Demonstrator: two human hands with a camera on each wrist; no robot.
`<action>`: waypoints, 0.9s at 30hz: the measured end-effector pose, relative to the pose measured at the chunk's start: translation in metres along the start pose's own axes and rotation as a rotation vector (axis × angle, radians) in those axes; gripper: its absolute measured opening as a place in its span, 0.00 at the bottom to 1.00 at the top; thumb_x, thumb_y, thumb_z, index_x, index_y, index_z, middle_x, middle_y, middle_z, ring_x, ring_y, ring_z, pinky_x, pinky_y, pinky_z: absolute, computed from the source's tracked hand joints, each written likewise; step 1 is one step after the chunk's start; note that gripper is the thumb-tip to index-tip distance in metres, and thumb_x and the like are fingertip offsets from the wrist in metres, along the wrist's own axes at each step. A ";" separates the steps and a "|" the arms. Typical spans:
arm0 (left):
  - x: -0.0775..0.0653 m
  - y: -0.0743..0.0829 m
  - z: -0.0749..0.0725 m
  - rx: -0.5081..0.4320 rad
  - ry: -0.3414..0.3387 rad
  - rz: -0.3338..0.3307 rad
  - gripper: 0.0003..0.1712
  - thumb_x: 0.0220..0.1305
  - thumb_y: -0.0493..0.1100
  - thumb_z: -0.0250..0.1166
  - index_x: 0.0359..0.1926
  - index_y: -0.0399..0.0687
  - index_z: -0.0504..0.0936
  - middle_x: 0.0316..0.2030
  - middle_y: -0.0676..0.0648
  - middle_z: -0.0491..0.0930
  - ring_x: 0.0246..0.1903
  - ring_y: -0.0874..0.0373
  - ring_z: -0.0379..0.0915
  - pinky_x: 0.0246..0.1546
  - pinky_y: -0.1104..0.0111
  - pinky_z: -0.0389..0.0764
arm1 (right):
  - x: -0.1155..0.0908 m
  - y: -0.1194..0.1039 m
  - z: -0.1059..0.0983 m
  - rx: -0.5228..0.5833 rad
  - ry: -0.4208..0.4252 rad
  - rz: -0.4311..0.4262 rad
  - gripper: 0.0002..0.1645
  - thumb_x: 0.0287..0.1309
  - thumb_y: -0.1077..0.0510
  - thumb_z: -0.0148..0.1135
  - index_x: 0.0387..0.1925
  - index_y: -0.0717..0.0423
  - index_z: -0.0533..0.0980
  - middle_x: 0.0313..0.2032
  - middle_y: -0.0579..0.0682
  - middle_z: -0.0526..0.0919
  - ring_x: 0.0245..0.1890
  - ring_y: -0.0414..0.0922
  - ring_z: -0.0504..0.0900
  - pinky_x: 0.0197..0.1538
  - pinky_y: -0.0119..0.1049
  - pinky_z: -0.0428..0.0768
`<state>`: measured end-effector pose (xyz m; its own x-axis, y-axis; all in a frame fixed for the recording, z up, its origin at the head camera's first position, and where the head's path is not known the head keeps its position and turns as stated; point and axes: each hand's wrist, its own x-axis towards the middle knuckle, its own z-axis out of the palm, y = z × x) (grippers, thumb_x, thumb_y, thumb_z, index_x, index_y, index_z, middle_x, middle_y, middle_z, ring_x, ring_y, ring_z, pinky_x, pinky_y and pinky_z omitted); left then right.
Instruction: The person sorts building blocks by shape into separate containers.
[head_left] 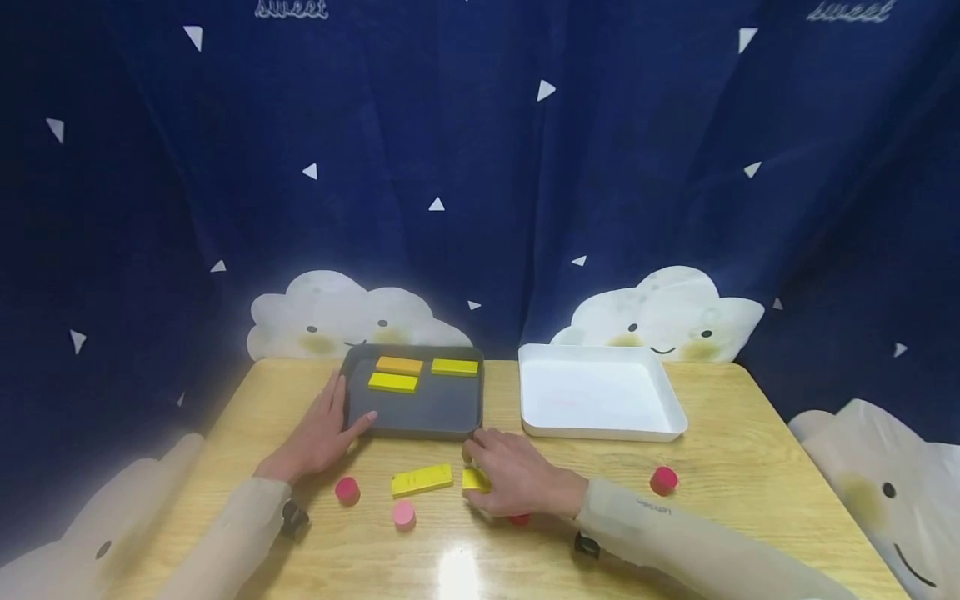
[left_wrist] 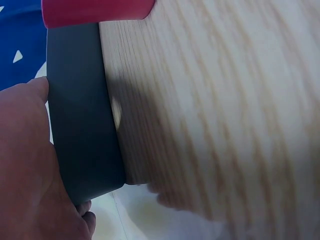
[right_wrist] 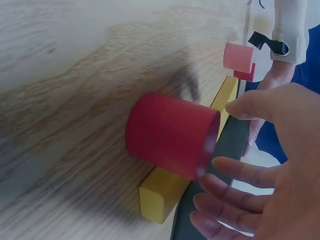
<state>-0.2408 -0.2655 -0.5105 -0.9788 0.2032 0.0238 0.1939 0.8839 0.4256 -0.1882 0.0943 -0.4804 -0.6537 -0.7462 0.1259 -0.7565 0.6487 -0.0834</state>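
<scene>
My left hand [head_left: 318, 437] rests at the near left corner of the dark grey tray [head_left: 427, 412], fingers along its left side and thumb at the front rim. In the left wrist view, the hand lies against the tray's outer wall [left_wrist: 82, 115]. My right hand [head_left: 517, 475] is low over a yellow block [head_left: 475, 480], thumb and fingers spread to either side of it. A gap shows between thumb and fingers in the right wrist view. There, a red cylinder [right_wrist: 172, 135] partly hides the yellow block [right_wrist: 157, 200]. Another yellow block [head_left: 422, 480] lies to the left.
Inside the grey tray are an orange block [head_left: 399, 365] and two yellow blocks [head_left: 393, 382]. A white tray [head_left: 600, 392] stands to its right. On the wooden table [head_left: 360, 558] are a pink cylinder [head_left: 403, 515], a red one [head_left: 347, 490] at left and another red one [head_left: 663, 480] at right.
</scene>
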 end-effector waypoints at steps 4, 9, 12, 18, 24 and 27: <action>0.001 0.000 0.000 -0.002 0.001 0.004 0.62 0.79 0.71 0.53 0.84 0.28 0.36 0.85 0.28 0.33 0.83 0.28 0.35 0.81 0.37 0.47 | 0.001 0.000 0.001 0.000 -0.005 -0.001 0.24 0.60 0.40 0.73 0.46 0.53 0.80 0.37 0.43 0.76 0.33 0.39 0.71 0.32 0.30 0.72; 0.003 0.000 -0.002 0.000 -0.001 0.009 0.63 0.78 0.72 0.53 0.84 0.28 0.36 0.84 0.28 0.34 0.83 0.28 0.35 0.81 0.37 0.47 | 0.002 0.000 0.000 0.019 -0.031 0.011 0.21 0.59 0.44 0.71 0.45 0.53 0.79 0.36 0.43 0.75 0.32 0.39 0.69 0.32 0.30 0.71; 0.003 0.000 -0.002 0.002 -0.004 0.010 0.63 0.78 0.73 0.53 0.84 0.28 0.36 0.84 0.28 0.34 0.83 0.28 0.35 0.81 0.37 0.47 | 0.001 0.000 0.001 0.016 -0.041 0.023 0.20 0.58 0.44 0.71 0.44 0.52 0.79 0.35 0.43 0.75 0.32 0.39 0.70 0.33 0.31 0.72; 0.002 0.001 -0.003 0.004 -0.019 -0.004 0.63 0.78 0.73 0.52 0.84 0.28 0.36 0.85 0.28 0.33 0.83 0.28 0.35 0.81 0.37 0.46 | 0.000 0.000 0.003 0.028 -0.087 0.062 0.20 0.56 0.47 0.71 0.46 0.52 0.77 0.37 0.43 0.75 0.34 0.41 0.73 0.33 0.33 0.73; 0.001 0.001 -0.004 0.005 -0.018 0.003 0.63 0.78 0.72 0.53 0.84 0.28 0.36 0.84 0.28 0.33 0.83 0.29 0.35 0.81 0.37 0.47 | -0.001 0.001 0.005 0.029 -0.125 0.085 0.20 0.54 0.50 0.70 0.47 0.52 0.77 0.39 0.45 0.76 0.36 0.42 0.74 0.32 0.34 0.74; 0.002 0.001 -0.004 0.006 -0.017 0.008 0.63 0.78 0.72 0.53 0.84 0.27 0.37 0.84 0.28 0.33 0.83 0.29 0.34 0.81 0.37 0.47 | -0.001 0.001 0.005 0.041 -0.141 0.101 0.21 0.54 0.51 0.70 0.48 0.52 0.77 0.40 0.45 0.77 0.37 0.42 0.74 0.34 0.33 0.76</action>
<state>-0.2425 -0.2660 -0.5065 -0.9760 0.2174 0.0113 0.2019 0.8847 0.4202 -0.1888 0.0951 -0.4856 -0.7208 -0.6927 -0.0245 -0.6848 0.7172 -0.1290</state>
